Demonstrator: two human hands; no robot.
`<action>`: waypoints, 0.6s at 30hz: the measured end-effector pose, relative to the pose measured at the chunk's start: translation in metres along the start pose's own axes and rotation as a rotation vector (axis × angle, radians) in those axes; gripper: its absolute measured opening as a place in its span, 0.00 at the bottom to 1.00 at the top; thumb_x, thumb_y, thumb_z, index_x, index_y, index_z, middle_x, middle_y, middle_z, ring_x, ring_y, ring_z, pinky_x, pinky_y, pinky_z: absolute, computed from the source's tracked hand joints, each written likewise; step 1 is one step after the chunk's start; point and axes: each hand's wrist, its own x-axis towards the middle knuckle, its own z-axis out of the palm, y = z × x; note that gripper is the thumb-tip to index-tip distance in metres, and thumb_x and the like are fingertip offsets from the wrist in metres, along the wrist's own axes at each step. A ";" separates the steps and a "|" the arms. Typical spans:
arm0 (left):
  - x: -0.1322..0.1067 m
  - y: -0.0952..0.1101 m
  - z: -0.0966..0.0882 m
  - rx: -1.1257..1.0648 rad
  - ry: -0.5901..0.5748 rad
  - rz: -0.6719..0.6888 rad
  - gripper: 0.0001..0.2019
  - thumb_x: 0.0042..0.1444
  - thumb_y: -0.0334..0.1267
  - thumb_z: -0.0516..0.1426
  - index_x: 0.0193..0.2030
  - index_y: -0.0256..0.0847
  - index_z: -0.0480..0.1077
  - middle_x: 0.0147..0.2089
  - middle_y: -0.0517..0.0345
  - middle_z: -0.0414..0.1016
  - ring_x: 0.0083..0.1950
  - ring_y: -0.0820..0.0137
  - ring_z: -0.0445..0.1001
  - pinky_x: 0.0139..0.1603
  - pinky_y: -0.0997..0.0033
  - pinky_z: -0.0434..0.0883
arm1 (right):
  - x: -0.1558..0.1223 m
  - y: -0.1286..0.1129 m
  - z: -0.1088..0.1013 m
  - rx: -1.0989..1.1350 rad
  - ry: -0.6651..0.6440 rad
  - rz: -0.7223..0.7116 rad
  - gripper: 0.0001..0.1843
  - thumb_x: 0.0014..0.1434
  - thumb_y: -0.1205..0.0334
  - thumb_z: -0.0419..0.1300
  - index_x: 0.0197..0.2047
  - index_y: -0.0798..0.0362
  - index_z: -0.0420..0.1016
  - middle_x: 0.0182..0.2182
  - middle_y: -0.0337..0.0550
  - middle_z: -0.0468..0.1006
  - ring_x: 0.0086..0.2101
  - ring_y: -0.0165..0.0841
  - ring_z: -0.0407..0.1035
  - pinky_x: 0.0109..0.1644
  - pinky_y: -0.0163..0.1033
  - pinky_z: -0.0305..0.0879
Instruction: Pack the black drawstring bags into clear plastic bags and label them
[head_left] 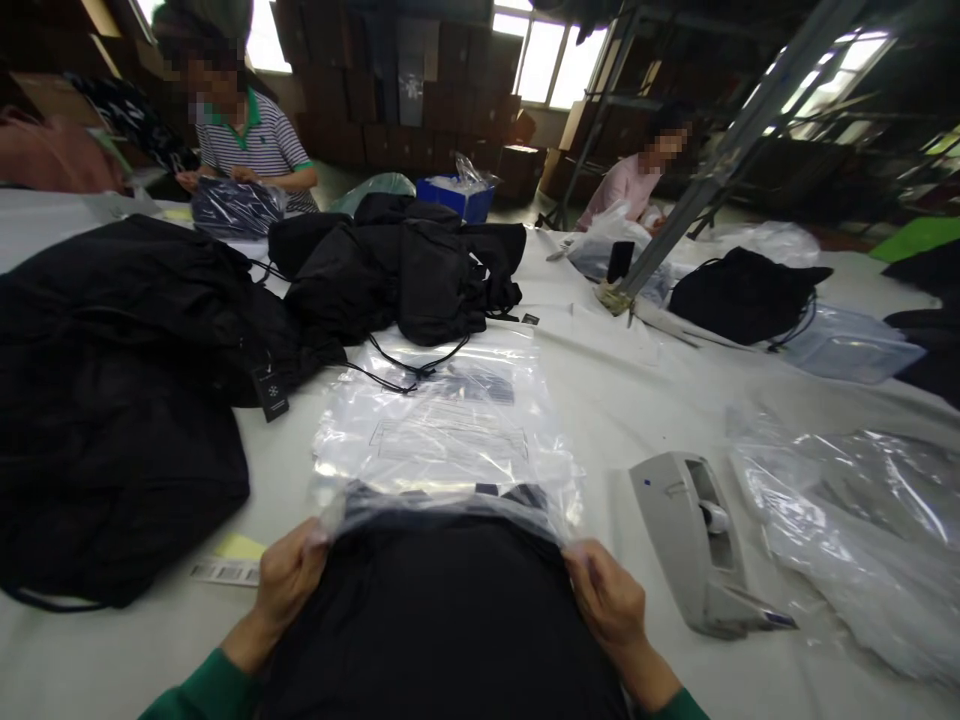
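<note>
A folded black garment (450, 610) lies in front of me, its far end inside the mouth of a clear plastic bag (450, 450). At the left corner of the bag's opening, my left hand (291, 568) is closed in a pinch on the plastic edge. My right hand (609, 592) pinches the opposite corner in the same way. Between the two hands the bag's rim stretches over the garment. Printed lines show faintly through the plastic, and more bags seem to lie flat beneath it.
Black garments (120, 380) are heaped at left, one with a hang tag (271, 392), and more (405, 260) lie ahead. A grey tape dispenser (694, 540) and loose plastic bags (862, 520) lie at right. A metal post (739, 150) slants upward; two people work across the table.
</note>
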 end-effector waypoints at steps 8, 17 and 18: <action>-0.012 -0.020 -0.014 0.195 -0.394 -0.025 0.15 0.53 0.41 0.55 0.47 0.42 0.67 0.28 0.62 0.74 0.28 0.65 0.75 0.31 0.69 0.71 | -0.030 0.030 -0.004 -0.043 -0.229 0.221 0.17 0.56 0.52 0.54 0.44 0.52 0.72 0.31 0.45 0.80 0.30 0.40 0.77 0.33 0.40 0.73; 0.027 0.029 0.000 -0.214 -0.683 -0.112 0.14 0.48 0.41 0.61 0.43 0.41 0.74 0.46 0.51 0.79 0.53 0.54 0.74 0.57 0.60 0.69 | 0.002 0.022 0.021 0.225 -0.382 0.439 0.19 0.50 0.48 0.52 0.35 0.51 0.77 0.33 0.50 0.82 0.37 0.49 0.76 0.43 0.50 0.72; 0.024 0.033 0.000 -0.287 -0.654 -0.155 0.18 0.48 0.42 0.62 0.46 0.40 0.74 0.48 0.51 0.78 0.56 0.53 0.72 0.60 0.59 0.67 | -0.005 0.023 0.019 0.256 -0.372 0.442 0.22 0.52 0.45 0.51 0.34 0.51 0.78 0.34 0.51 0.82 0.39 0.49 0.76 0.45 0.51 0.72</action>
